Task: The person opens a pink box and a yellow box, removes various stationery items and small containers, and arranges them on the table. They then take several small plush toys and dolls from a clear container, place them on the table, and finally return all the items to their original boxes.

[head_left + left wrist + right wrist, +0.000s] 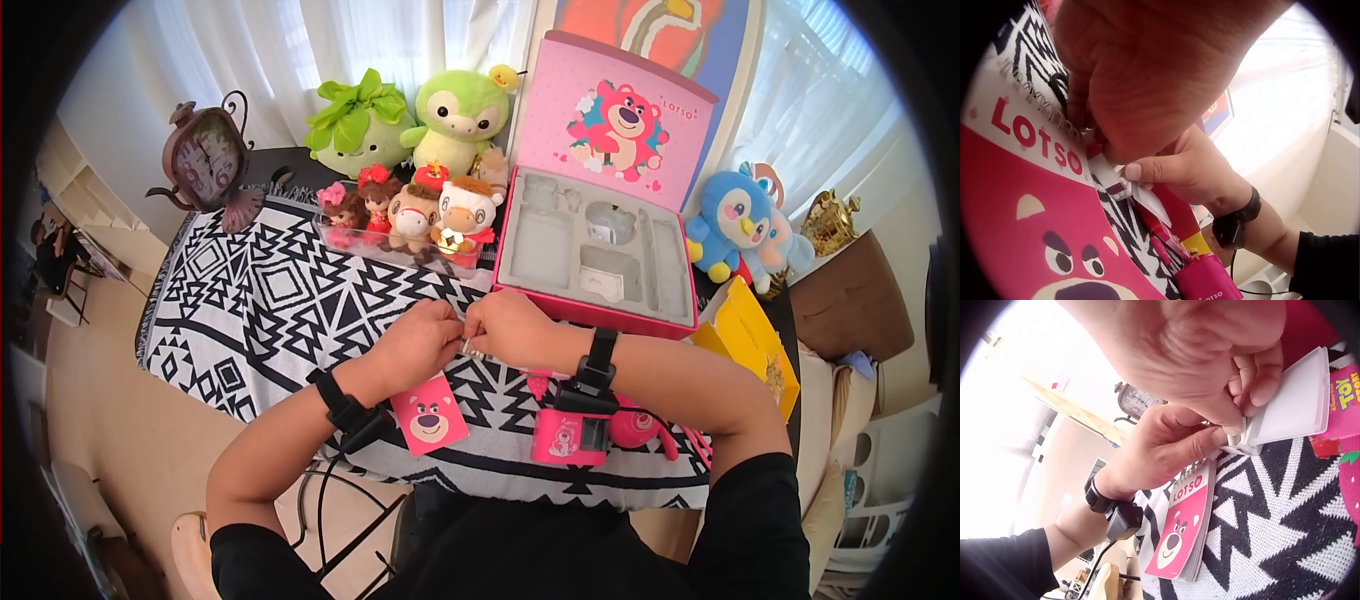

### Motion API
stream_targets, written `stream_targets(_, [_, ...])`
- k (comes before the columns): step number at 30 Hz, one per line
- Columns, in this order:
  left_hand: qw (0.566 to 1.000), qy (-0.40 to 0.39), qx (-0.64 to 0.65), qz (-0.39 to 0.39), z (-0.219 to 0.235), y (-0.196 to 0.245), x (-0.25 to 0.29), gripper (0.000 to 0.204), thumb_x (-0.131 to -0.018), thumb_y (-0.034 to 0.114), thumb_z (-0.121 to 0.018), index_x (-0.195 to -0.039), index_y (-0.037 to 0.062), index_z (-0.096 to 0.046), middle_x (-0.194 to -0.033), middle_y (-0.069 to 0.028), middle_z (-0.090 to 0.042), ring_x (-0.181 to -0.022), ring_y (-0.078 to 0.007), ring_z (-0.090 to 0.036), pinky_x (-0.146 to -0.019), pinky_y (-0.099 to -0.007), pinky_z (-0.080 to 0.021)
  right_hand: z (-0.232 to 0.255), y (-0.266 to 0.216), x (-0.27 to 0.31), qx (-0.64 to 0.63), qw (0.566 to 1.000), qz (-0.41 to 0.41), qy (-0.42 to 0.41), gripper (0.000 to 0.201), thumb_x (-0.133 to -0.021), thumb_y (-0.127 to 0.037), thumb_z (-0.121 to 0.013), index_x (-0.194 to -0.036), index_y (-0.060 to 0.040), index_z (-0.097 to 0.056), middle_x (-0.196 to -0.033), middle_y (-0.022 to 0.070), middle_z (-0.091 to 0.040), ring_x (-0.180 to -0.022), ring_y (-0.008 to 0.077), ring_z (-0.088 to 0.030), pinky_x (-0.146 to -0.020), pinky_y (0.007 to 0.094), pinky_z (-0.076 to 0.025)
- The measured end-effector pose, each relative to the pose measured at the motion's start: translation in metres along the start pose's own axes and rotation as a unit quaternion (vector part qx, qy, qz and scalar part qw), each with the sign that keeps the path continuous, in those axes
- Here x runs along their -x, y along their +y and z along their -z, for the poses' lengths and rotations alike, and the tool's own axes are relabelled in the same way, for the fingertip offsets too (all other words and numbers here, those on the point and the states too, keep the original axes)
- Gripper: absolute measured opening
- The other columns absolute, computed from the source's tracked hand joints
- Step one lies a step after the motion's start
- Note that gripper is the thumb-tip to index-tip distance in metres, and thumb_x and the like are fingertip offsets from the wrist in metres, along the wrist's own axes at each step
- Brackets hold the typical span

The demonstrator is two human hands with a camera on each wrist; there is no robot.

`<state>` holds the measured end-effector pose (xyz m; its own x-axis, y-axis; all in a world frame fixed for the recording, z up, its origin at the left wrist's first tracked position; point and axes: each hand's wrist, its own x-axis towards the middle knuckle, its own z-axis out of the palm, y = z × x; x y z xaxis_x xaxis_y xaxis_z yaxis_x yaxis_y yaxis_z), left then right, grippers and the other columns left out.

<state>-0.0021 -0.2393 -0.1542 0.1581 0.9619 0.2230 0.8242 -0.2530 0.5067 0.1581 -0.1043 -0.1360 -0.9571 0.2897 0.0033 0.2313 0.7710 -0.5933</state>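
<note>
Both hands meet over the patterned cloth, on a small white plastic box (1107, 177) with a flat translucent lid (1291, 394) standing open. My left hand (415, 345) grips one end of the box, its thumb along the edge. Close against it, my right hand (515, 330) pinches at the box with curled fingers; its fingertips and the box's inside are largely hidden. Below the left hand lies a pink spiral notepad (430, 415) with a bear's face and "LOTSO" on its cover.
Behind the hands stands an open pink gift box (600, 310) with a grey moulded insert. A pink device (560, 437) lies under the right forearm, a yellow box (755, 335) to its right. Plush toys (460, 125), dolls in a clear tray and a clock (205, 155) line the back.
</note>
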Motion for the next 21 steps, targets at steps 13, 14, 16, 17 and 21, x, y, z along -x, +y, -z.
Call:
stream_targets(13, [1.000,-0.008,0.009,0.012,0.002,0.000,-0.003,0.016,-0.085,0.009,-0.071,-0.100,0.0021,-0.072,-0.099,-0.0131,-0.065,-0.096,-0.0337,-0.061,-0.086,-0.0423,-0.051,0.010,0.009,-0.002,-0.033,0.998,-0.017,-0.049,0.011,-0.077,-0.013,-0.080,-0.084,-0.0069,-0.076,-0.082,0.0130,-0.074,-0.079,0.0307,-0.072,-0.074,0.0409,-0.056])
stream_targets(14, [1.000,-0.011,0.003,0.009,0.001,-0.001,-0.004,0.016,-0.085,0.009,-0.071,-0.100,0.0021,-0.072,-0.098,-0.0132,-0.065,-0.096,-0.0340,-0.061,-0.086,-0.0425,-0.051,0.010,0.008,-0.002,-0.019,0.999,-0.004,-0.048,0.011,-0.077,-0.013,-0.080,-0.085,-0.0064,-0.075,-0.081,0.0131,-0.074,-0.078,0.0304,-0.072,-0.074,0.0407,-0.056])
stream_targets(16, [1.000,-0.014,-0.002,0.009,0.002,-0.001,-0.004,0.016,-0.085,0.010,-0.071,-0.099,0.0021,-0.072,-0.097,-0.0133,-0.065,-0.096,-0.0343,-0.062,-0.086,-0.0427,-0.051,0.012,0.007,-0.002,-0.033,0.998,-0.010,-0.048,0.012,-0.077,-0.013,-0.080,-0.085,-0.0061,-0.075,-0.081,0.0132,-0.074,-0.079,0.0298,-0.072,-0.073,0.0402,-0.056])
stream_targets(17, [1.000,-0.015,-0.005,0.007,0.002,-0.001,-0.004,0.017,-0.084,0.010,-0.072,-0.099,0.0021,-0.072,-0.098,-0.0134,-0.065,-0.095,-0.0344,-0.062,-0.086,-0.0429,-0.051,0.015,0.005,-0.002,-0.046,0.998,-0.017,-0.047,0.013,-0.077,-0.014,-0.080,-0.086,-0.0058,-0.076,-0.081,0.0134,-0.074,-0.079,0.0293,-0.072,-0.073,0.0397,-0.056])
stream_targets(21, [0.999,-0.031,-0.011,0.016,0.005,0.001,-0.007,0.017,-0.083,0.010,-0.072,-0.098,0.0022,-0.072,-0.097,-0.0135,-0.065,-0.095,-0.0345,-0.062,-0.085,-0.0434,-0.051,0.033,-0.003,0.005,-0.056,0.997,-0.021,-0.046,0.013,-0.083,-0.011,-0.078,-0.090,-0.0008,-0.074,-0.079,0.0131,-0.073,-0.072,0.0219,-0.071,-0.069,0.0340,-0.056])
